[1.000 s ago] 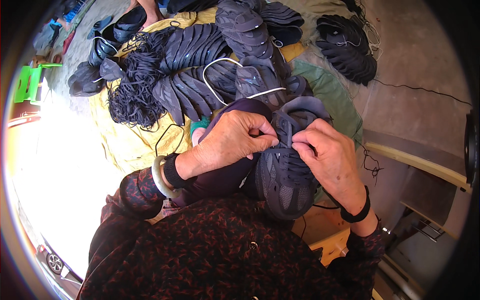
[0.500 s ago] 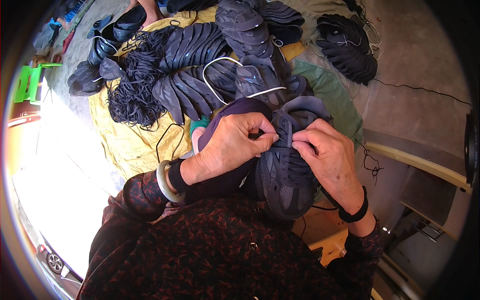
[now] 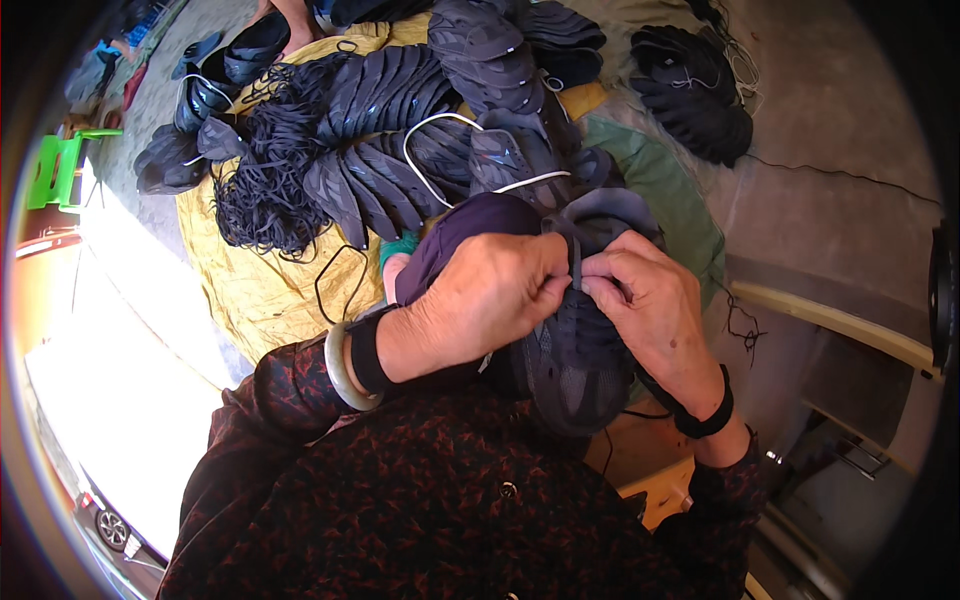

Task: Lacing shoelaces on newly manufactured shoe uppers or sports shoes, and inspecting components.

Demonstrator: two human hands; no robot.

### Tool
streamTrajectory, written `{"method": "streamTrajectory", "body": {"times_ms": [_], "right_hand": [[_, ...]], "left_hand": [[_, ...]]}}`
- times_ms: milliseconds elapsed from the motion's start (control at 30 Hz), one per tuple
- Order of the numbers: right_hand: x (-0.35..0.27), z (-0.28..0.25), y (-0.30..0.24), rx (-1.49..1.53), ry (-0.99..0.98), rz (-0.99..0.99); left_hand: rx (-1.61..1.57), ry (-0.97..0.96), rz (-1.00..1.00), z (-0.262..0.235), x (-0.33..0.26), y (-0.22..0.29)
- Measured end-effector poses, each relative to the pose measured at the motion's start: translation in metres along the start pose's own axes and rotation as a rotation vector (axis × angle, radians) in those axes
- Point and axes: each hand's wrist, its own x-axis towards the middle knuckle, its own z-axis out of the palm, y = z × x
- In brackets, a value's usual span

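A dark grey and black lace-up shoe upper lies over my lap, its toe towards me and its collar facing away. My left hand is closed in a pinch at the left side of its lacing, on a dark flat shoelace. From the other side my right hand pinches the same lace, thumb and forefinger almost touching the left fingertips. My fingers cover part of the eyelets. Beyond the shoe is another dark upper with a white cord looped over it.
Rows of stacked dark uppers and a heap of black laces lie on a yellow sheet. More uppers rest at the far right. A wooden-edged table stands right, a green chair left. Another person's bare leg shows far off.
My left hand has moved slightly right and rolled over, its fingertips now closer to my right fingers along the lace. My right hand stays nearly in place, still pinching.
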Motion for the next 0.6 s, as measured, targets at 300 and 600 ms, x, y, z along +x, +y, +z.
{"method": "streamTrajectory", "body": {"times_ms": [300,600], "right_hand": [[-0.006,-0.012,-0.002,-0.156,0.025,-0.106],[-0.077,-0.123,0.085,0.869,0.442,0.375]], "left_hand": [[-0.103,-0.131,-0.126,-0.02,0.005,-0.006],[-0.134,-0.238,-0.176,-0.025,0.005,-0.021]]}}
